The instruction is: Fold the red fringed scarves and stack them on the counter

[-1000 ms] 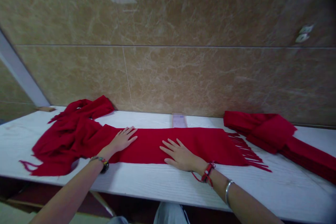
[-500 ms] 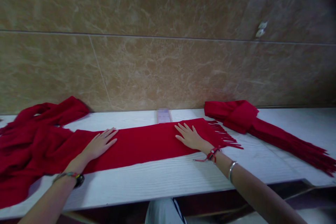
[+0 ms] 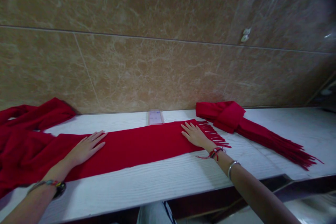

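Note:
A red scarf [image 3: 141,147] lies stretched flat across the white table, its fringe pointing right. My left hand [image 3: 85,148] rests flat on the scarf's left part, fingers extended. Beyond that hand the cloth runs into a rumpled red heap [image 3: 23,147]; where one piece ends and another starts I cannot tell. Close to the fringe, my right hand [image 3: 194,135] lies palm down with its fingers spread on the same scarf. Neither hand grips the cloth.
A second red scarf [image 3: 228,115], looped over with its fringe trailing right, lies at the back right. Behind the flat scarf, a small pale packet [image 3: 155,117] sits near the tiled wall [image 3: 162,73]. The table's front edge [image 3: 126,208] runs near my body.
My right hand has slid right along the scarf, nearer the fringe, and the hands are farther apart. The camera view has shifted rightward. Both hands stay flat.

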`<state>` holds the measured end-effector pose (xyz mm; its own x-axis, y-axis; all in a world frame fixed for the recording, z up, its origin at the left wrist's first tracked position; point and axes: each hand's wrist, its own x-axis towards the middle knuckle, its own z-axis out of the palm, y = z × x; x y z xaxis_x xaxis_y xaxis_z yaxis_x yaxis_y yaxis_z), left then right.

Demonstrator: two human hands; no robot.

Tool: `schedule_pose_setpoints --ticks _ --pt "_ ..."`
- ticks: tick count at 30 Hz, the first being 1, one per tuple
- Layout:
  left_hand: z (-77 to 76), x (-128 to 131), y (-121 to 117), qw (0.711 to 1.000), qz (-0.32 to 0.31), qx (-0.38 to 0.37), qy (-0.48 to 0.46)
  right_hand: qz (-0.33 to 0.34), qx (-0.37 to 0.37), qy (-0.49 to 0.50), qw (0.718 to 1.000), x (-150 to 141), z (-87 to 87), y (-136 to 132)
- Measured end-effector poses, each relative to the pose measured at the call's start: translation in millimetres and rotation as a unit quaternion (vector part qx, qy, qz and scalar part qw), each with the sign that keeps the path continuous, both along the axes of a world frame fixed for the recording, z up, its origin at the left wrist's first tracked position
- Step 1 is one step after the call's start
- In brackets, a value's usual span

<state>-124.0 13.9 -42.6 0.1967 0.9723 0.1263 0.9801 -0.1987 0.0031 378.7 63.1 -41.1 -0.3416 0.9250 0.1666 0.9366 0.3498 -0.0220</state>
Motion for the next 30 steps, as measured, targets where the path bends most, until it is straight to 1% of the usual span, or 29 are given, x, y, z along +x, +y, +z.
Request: schedule_pose_setpoints --ticks 3,5,7,9,11,12,13,14,16,19,21,23,25,27,30 --pt "-1.2 0.2 0.7 1.000 -0.001 -0.001 0.004 -0.003 0.014 0.016 1.000 -3.1 6.1 -2.5" --pt "-1.5 1.5 0.2 1.000 -0.004 -0.001 0.006 0.023 0.039 0.042 0.998 -14.2 15.0 -10.7" --pt "-0.9 3.4 -1.2 1.000 -0.006 -0.003 0.009 0.084 0.054 0.084 0.991 -35.7 25.4 -26.9" --pt "1.2 5.7 -3.0 1.000 -0.002 -0.008 0.019 0.166 0.037 0.123 0.978 -65.5 34.6 -49.9" --pt "4.8 8.5 -4.6 0.999 0.005 -0.020 0.029 0.268 -0.011 0.108 0.957 -97.4 39.9 -74.2" --pt "7.1 10.6 -5.2 0.999 0.013 -0.028 0.034 0.302 -0.025 0.096 0.948 -111.7 40.8 -84.7" --pt "9.8 13.5 -5.7 0.998 0.022 -0.037 0.038 0.321 -0.040 0.087 0.942 -124.0 40.6 -93.4" --pt "12.5 17.6 -6.0 0.998 0.029 -0.041 0.044 0.328 -0.053 0.078 0.940 -133.7 39.2 -99.7" --pt "17.5 29.9 -6.9 0.998 0.027 -0.028 0.050 0.316 -0.074 0.066 0.944 -145.5 34.3 -106.3" --pt "21.4 56.0 -10.2 1.000 -0.024 0.007 0.018 0.294 -0.077 0.056 0.951 -149.0 25.4 -106.3" --pt "21.0 72.3 -13.5 0.998 -0.054 -0.013 -0.006 0.286 -0.066 0.060 0.954 -147.9 21.1 -104.0" --pt "18.8 82.3 -16.4 0.997 -0.062 -0.044 -0.011 0.281 -0.053 0.071 0.956 -147.4 18.4 -101.0" --pt "15.9 85.4 -18.0 0.997 -0.056 -0.057 -0.009 0.275 -0.027 0.091 0.957 -148.0 16.8 -97.3" --pt "13.1 83.6 -18.3 0.997 -0.055 -0.054 -0.009 0.285 0.008 0.113 0.952 -149.1 15.9 -93.4" --pt "11.1 78.8 -15.5 0.997 -0.062 -0.045 -0.006 0.337 0.056 0.128 0.931 -149.8 15.5 -90.2"
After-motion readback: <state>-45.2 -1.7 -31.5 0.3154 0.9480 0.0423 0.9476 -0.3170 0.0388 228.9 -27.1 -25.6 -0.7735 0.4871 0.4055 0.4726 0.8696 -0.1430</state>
